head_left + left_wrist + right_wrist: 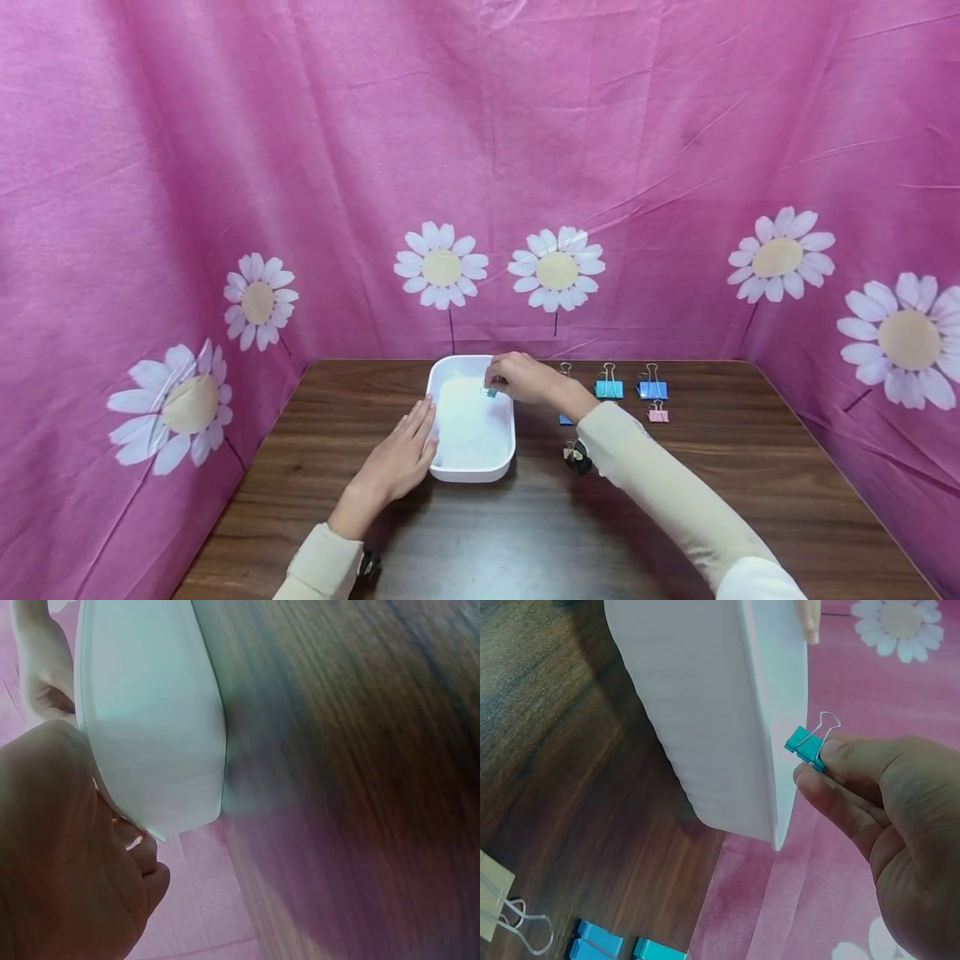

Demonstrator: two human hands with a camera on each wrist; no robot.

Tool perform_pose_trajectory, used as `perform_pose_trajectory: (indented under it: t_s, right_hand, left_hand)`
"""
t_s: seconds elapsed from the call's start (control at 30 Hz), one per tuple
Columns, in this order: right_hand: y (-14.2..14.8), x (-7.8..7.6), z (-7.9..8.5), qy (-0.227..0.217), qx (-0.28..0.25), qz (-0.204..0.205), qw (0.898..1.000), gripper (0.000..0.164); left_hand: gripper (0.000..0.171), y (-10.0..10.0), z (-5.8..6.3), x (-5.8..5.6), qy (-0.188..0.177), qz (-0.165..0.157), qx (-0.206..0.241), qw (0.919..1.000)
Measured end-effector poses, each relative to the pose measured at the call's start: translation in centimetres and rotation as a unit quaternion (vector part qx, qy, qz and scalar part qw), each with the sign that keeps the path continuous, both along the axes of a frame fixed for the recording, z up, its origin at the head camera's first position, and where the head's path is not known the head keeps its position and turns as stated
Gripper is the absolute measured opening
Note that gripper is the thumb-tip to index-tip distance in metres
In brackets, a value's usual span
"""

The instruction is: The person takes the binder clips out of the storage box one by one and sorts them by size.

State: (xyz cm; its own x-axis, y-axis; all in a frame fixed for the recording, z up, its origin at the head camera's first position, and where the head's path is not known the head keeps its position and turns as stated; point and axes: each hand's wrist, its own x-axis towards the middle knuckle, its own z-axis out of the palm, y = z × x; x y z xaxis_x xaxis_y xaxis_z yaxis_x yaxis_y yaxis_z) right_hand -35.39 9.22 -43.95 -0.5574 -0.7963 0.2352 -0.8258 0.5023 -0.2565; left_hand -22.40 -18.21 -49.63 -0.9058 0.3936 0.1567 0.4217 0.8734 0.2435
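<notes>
A white rectangular tray stands on the wooden table, its inside pale and bright. My left hand lies along the tray's left side, fingers straight and touching the rim. Over the tray's far right part, my right hand pinches a small teal binder clip between thumb and fingers. One wire handle of the clip sticks up in the right wrist view. The left wrist view shows the tray's outer wall beside the left palm.
Right of the tray lie a teal binder clip, a blue one and a small pink one. Another blue clip is partly behind the right forearm. A beige clip lies nearer. Pink flowered cloth hangs behind the table.
</notes>
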Motion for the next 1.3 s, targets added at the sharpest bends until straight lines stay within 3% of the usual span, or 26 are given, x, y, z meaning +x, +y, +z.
perform_pose_trajectory:
  t_s: [0.93,1.13,1.3]
  right_hand:
    - [6.4,2.3,1.6,-0.007,-0.076,-0.058,0.995,0.01]
    - [8.1,3.1,2.0,-0.021,-0.079,-0.092,0.992,0.01]
    - [9.7,3.5,2.0,-0.003,-0.078,-0.104,0.991,0.009]
  left_hand:
    - [0.06,0.0,0.2,0.1,0.001,-0.001,-0.005,1.0]
    - [0.06,0.1,0.3,0.1,-0.002,-0.003,-0.002,1.0]
    - [0.06,0.1,0.2,0.1,-0.001,-0.005,-0.001,1.0]
